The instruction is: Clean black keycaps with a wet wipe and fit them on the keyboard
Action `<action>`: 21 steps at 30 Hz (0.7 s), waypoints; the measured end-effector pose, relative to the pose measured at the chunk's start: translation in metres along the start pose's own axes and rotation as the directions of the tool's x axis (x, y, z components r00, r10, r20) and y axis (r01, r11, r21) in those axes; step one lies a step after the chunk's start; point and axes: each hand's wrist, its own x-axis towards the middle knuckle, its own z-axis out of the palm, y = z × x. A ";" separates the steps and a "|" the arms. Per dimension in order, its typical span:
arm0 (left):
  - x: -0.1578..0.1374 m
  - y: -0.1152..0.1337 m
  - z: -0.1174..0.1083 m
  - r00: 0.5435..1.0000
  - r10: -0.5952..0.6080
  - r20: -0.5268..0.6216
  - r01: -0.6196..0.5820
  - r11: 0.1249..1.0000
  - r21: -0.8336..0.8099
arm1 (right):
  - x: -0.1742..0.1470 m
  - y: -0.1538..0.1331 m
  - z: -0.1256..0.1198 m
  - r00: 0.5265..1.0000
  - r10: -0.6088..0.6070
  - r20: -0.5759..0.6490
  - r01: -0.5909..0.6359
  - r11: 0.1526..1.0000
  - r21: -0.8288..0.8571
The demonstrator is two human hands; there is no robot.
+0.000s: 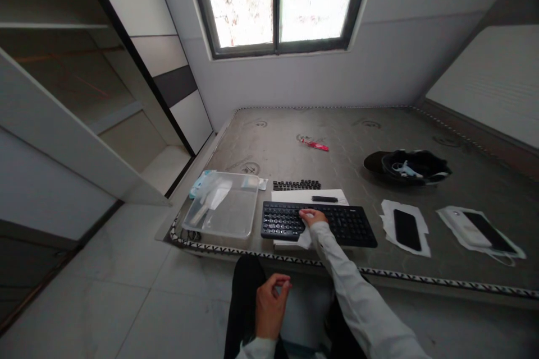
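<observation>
A black keyboard [345, 226] lies near the front edge of the mattress; the keycaps on its left part look shiny or partly gone. Over its middle is my right hand [314, 216], fingers pinched together close to the keys. A piece of white tissue [305, 239] hangs under its palm and seems to be held by the curled fingers. My left hand [272, 302] is raised over my knee, away from the keyboard. Its thumb and fingertips are drawn together, and no object shows between them. Behind the keyboard stand rows of loose black keycaps [296, 185].
A white sheet or box [290, 196] under the keyboard carries a small black bar [324, 199]. Left is a clear plastic bin [227, 213]. To the right are a phone [406, 230] on white tissue, another phone [490, 232] with a white case, and a black cap [410, 167]. A red packet [316, 146] lies behind.
</observation>
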 end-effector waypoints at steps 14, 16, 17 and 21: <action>0.006 -0.025 -0.014 0.999 -0.040 -0.007 0.040 0.998 0.050 | 0.016 -0.006 0.013 0.996 0.085 -0.031 -0.088 0.992 -0.089; 0.006 -0.027 -0.014 0.999 -0.041 -0.004 0.041 0.998 0.050 | 0.017 -0.007 0.014 0.996 0.081 -0.034 -0.084 0.992 -0.099; 0.006 -0.028 -0.014 0.999 -0.040 -0.004 0.040 0.998 0.048 | 0.017 -0.007 0.014 0.996 0.078 -0.034 -0.081 0.991 -0.104; 0.006 -0.033 -0.013 0.999 -0.035 -0.022 0.036 0.998 0.046 | 0.017 -0.007 0.013 0.997 0.074 -0.027 -0.077 0.990 -0.118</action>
